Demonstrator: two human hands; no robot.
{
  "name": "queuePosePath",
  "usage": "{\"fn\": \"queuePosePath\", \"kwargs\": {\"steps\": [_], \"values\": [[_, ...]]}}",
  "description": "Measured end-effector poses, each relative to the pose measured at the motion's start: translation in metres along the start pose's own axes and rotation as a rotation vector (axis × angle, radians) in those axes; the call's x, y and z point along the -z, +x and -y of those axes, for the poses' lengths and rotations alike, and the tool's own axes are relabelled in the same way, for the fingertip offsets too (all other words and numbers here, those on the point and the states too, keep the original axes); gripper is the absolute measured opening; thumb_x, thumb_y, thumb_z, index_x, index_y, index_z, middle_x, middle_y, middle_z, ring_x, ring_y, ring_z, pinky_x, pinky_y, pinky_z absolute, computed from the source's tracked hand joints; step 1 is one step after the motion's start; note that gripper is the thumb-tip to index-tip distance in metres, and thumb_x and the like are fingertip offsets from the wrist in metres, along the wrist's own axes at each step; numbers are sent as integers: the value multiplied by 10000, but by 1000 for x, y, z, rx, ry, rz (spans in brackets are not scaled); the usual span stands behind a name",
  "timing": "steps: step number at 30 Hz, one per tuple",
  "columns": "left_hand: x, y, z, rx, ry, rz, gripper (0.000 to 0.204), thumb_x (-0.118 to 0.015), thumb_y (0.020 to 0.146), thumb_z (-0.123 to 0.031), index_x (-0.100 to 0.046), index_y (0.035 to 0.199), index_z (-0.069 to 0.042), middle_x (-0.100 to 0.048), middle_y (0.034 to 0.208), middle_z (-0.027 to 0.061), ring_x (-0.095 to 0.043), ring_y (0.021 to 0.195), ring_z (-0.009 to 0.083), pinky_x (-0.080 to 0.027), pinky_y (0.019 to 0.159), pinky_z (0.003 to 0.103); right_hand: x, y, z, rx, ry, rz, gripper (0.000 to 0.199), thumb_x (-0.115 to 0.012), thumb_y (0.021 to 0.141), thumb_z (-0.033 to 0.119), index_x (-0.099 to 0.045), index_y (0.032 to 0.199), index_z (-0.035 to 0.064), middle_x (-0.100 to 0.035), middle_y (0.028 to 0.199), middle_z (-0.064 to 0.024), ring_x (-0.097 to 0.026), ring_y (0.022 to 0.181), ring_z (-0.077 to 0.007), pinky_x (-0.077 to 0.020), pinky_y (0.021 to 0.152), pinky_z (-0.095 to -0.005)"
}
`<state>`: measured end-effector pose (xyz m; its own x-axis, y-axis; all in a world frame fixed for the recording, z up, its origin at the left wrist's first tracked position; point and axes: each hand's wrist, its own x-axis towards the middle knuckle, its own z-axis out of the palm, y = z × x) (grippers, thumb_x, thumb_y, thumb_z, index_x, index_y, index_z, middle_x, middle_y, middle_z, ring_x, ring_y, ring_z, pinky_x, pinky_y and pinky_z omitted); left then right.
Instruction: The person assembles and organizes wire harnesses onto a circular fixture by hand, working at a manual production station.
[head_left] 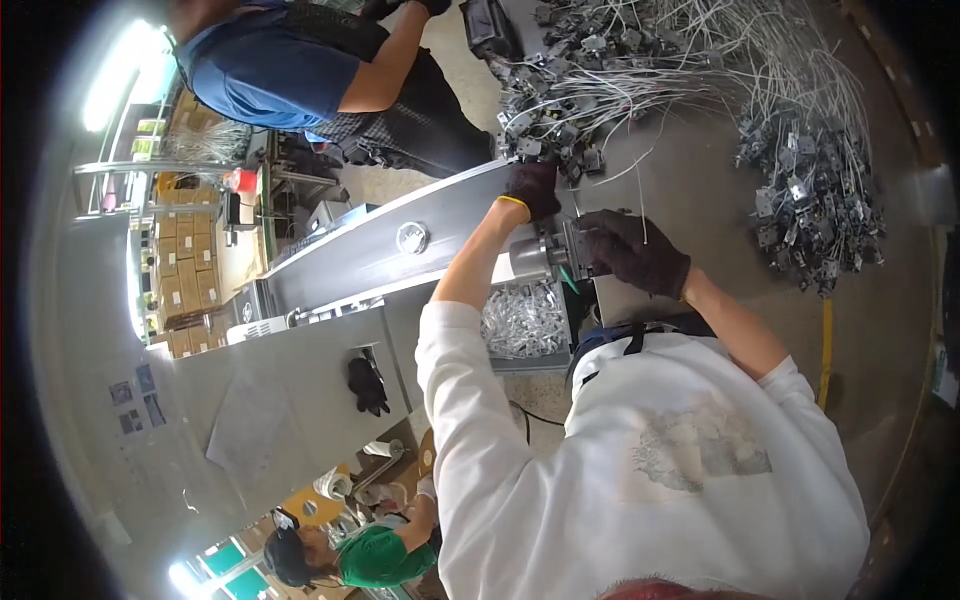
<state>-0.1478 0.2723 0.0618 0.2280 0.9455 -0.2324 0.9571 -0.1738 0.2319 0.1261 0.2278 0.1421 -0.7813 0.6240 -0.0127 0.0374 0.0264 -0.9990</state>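
Observation:
My left hand [533,190], in a dark glove with a yellow cuff, is at the near edge of a heap of small dark parts with metal brackets and pale cables [560,125]. Its fingers are hidden, so what it touches does not show. My right hand [640,258], also gloved, curls its fingers toward a metal fixture [574,248]; whatever lies in them is hidden. A silver cylinder [530,259] adjoins this fixture. One thin white cable [642,190] runs down over the right glove from the heap's side.
A long grey conveyor [370,248] carries a clear round item [412,237]. Below the fixture stands a bin of small clear pieces [525,320]. A second cable-and-parts pile [815,205] lies right. Co-workers in blue [270,75] and green [385,555] are nearby. A black glove [367,384] lies on a panel.

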Motion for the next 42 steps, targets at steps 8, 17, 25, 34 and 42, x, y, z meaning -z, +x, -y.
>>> {"fn": "queuePosePath", "kwargs": {"steps": [8,17,25,34,42], "values": [[121,-104,-43,-25,180,67,360,-666,738,-212,-697,1075,-87,-703,1003,201,-685,905,416,-566,774,508,1,-11,7,-47,126,2,362,-587,1049,177,-593,1384,41,-667,897,-63,-619,687,-92,-543,593,-264],[115,-239,-141,-55,-244,24,208,-723,846,-213,-686,970,-49,-696,853,209,-695,798,418,-569,693,478,-45,-25,19,-537,984,57,462,-511,1064,532,-681,1189,121,-685,830,-24,-403,487,-49,-312,421,-241],[45,-287,-166,125,-724,103,189,-755,843,-153,-707,988,-42,-734,836,131,-710,679,303,-560,609,416,-48,-40,-4,-553,796,-214,402,-523,1075,468,-675,967,112,-584,665,19,-354,400,-62,-290,385,-241],[30,-298,-144,140,-554,64,199,-738,862,-155,-721,1049,-87,-703,745,132,-689,619,306,-548,590,426,-3,1,-10,-357,1260,12,298,-461,1119,355,-612,1126,98,-556,721,48,-365,436,-22,-303,368,-187],[-40,-345,-125,296,129,-130,373,-660,883,-158,-676,1256,-154,-712,764,154,-691,638,368,-546,600,472,-7,-11,32,-200,244,-55,396,-427,1119,443,-612,1057,99,-540,721,42,-453,535,-42,-371,464,-206]]}}
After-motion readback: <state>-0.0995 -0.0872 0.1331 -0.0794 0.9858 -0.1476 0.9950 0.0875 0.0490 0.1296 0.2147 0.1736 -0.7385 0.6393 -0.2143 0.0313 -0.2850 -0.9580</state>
